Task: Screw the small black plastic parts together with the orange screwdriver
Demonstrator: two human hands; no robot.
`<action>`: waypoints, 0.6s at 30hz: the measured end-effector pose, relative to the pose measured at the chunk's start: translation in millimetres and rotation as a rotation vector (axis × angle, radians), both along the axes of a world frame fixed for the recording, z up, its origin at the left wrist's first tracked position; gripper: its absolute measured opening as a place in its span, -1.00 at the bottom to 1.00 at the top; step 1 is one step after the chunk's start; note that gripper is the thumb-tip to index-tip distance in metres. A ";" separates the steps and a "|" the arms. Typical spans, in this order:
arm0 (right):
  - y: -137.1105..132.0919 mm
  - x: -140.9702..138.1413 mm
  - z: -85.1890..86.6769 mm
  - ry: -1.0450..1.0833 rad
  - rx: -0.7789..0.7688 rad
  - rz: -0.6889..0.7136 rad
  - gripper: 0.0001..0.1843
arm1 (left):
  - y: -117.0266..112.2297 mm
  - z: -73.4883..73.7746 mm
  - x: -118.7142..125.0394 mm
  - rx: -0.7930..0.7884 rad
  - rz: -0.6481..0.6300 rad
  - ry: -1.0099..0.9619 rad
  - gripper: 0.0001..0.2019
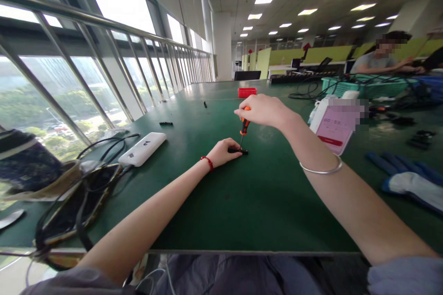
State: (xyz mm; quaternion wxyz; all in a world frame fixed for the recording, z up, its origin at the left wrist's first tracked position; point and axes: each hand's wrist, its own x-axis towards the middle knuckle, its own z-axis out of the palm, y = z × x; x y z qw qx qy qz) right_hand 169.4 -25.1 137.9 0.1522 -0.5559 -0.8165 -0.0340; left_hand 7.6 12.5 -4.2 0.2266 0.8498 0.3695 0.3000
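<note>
My right hand is closed round the orange and black handle of a screwdriver, gripping it from above. The screwdriver stands nearly upright, its thin shaft pointing down at a small black part on the green table. Fingers of my left hand press on that black part from its left side and hide some of it. Where exactly the tip meets the part is too small to tell. Farther back on the table lie two more small black pieces, one a black strip and the other a tiny piece.
A red box stands at the back. To the left are a white power bank, cables and a phone. On the right are a device showing a timer, gloves and a green basket; a person sits beyond.
</note>
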 end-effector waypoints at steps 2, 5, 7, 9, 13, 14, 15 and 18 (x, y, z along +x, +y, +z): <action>-0.9 0.1 0.4 0.000 0.008 0.018 -0.72 | 0.2 -0.4 -0.1 0.002 0.000 0.004 -0.89; -1.1 -0.5 0.2 0.022 -0.033 0.064 -0.67 | -0.1 -0.2 -0.3 0.001 0.000 0.005 -0.90; -0.5 -1.7 -0.7 0.027 -0.046 0.052 -0.67 | -0.4 0.0 -0.1 -0.001 0.002 0.003 -0.90; 0.4 -3.1 -1.9 0.027 -0.016 0.031 -0.63 | -0.3 0.1 0.2 -0.006 0.003 0.002 -0.90; 1.3 -4.3 -3.5 0.033 0.037 0.055 -0.72 | 0.2 -0.3 0.5 -0.001 0.003 0.007 -0.90; 1.2 -4.3 -3.5 0.033 0.028 0.062 -0.70 | 0.3 -0.4 0.5 0.002 0.003 0.007 -0.90; 1.1 -4.1 -3.4 0.034 0.015 0.061 -0.71 | 0.3 -0.5 0.3 0.004 0.005 0.007 -0.90; 1.0 -2.9 -2.2 0.032 -0.002 0.029 -0.69 | 0.2 -0.7 -0.1 0.009 0.007 0.005 -0.90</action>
